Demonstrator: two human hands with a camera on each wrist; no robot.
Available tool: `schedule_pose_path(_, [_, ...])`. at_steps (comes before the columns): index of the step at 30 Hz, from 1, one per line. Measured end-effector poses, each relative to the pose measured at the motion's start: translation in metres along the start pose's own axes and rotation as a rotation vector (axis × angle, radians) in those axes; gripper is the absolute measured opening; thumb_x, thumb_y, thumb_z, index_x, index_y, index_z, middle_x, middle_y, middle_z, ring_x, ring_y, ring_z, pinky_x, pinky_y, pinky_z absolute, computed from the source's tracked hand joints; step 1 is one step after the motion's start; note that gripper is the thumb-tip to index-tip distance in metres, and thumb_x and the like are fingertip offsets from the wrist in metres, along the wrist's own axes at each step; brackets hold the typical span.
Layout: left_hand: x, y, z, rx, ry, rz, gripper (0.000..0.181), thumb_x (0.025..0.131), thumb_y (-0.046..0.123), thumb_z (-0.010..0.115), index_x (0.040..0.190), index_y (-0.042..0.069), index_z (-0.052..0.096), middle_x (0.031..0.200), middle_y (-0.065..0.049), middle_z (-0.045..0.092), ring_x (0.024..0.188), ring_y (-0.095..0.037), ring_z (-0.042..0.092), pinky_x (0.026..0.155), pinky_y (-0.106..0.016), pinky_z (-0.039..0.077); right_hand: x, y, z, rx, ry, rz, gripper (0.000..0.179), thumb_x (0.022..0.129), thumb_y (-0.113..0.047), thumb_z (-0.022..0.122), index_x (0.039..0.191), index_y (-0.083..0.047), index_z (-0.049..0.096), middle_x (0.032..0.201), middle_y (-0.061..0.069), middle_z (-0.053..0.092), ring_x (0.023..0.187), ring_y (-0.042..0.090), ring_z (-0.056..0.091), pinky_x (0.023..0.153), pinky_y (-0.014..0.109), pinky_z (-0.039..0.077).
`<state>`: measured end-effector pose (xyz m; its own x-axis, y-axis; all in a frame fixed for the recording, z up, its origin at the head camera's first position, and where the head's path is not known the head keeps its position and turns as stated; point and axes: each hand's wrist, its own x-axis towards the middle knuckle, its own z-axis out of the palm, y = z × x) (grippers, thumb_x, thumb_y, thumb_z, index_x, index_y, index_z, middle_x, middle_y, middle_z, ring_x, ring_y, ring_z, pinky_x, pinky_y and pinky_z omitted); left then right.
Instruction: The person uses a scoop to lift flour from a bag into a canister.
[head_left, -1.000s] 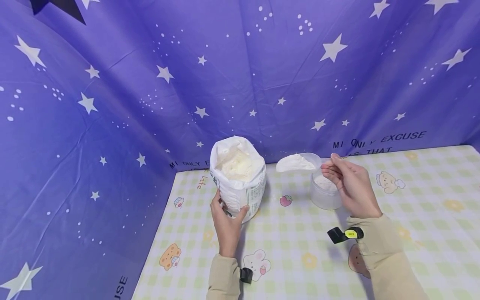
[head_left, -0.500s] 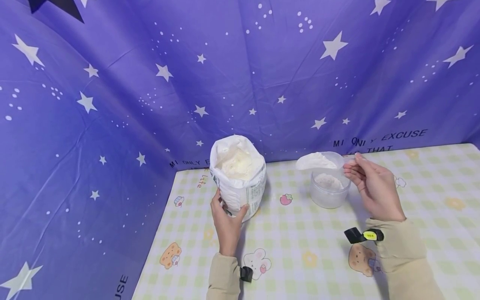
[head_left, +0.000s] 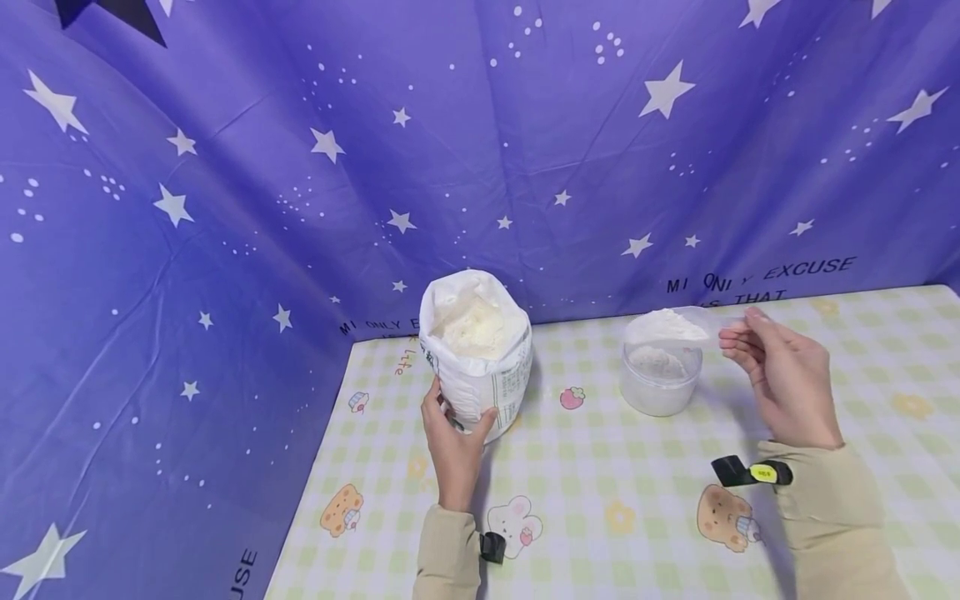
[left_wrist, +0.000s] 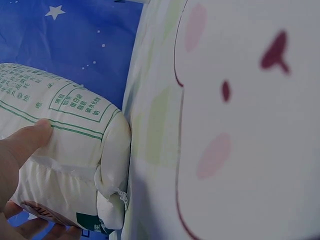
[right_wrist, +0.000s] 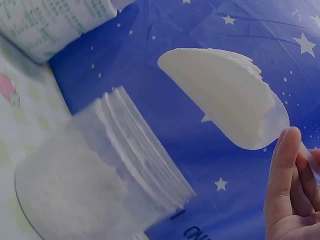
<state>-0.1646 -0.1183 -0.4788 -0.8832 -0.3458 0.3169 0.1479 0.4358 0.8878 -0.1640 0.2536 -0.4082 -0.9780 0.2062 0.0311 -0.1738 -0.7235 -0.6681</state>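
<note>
An upright white bag of pale powder (head_left: 487, 392) stands with its top rolled open. My left hand (head_left: 453, 454) grips its lower front, thumb on one side and fingers on the other. In the left wrist view, green print covers the bag (left_wrist: 65, 115). My right hand (head_left: 791, 383) pinches the handle of a clear plastic scoop (head_left: 667, 327), heaped with white powder. The scoop hangs level above a clear round jar (head_left: 660, 392) that holds some of the same powder. In the right wrist view the loaded scoop (right_wrist: 220, 95) is clear of the jar's threaded rim (right_wrist: 145, 155).
A checked tablecloth (head_left: 585, 467) with cartoon prints covers the table. Behind and to the left hangs a blue curtain (head_left: 465, 150) with white stars, meeting the table's back edge. Black straps sit at both wrists, one strap (head_left: 750, 472) with a yellow label.
My right hand has moved to the right with the loaded scoop, bringing it from between the bag and jar to over the jar. The left hand and bag have stayed put.
</note>
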Motion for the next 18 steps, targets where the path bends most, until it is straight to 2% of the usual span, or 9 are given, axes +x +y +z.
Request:
schedule_pose_path(9, [0.0013,0.0002,0.0001,0.006,0.006,0.0,0.094,0.072,0.009,0.088,0.149,0.007,0.034,0.14,-0.014,0.045,0.129,-0.028,0.048,0.111,-0.041,0.044,0.0002,-0.0041,-0.0033,-0.09,0.035,-0.109,0.019,0.094,-0.003,0.064,0.109,0.003,0.072,0.085,0.014,0.074,0.074,0.019,0.072,0.068,0.024,0.062])
schedule_pose_path(18, [0.0001,-0.001,0.0008,0.001,-0.001,0.009,0.093,0.073,0.011,0.088,0.149,0.008,0.034,0.142,-0.013,0.044,0.131,-0.028,0.047,0.112,-0.041,0.044,0.0046,-0.0044,-0.0021,-0.318,0.171,-0.227,0.015,0.09,-0.009,0.071,0.1,0.002,0.075,0.076,0.01,0.074,0.063,0.015,0.071,0.058,0.022,0.061])
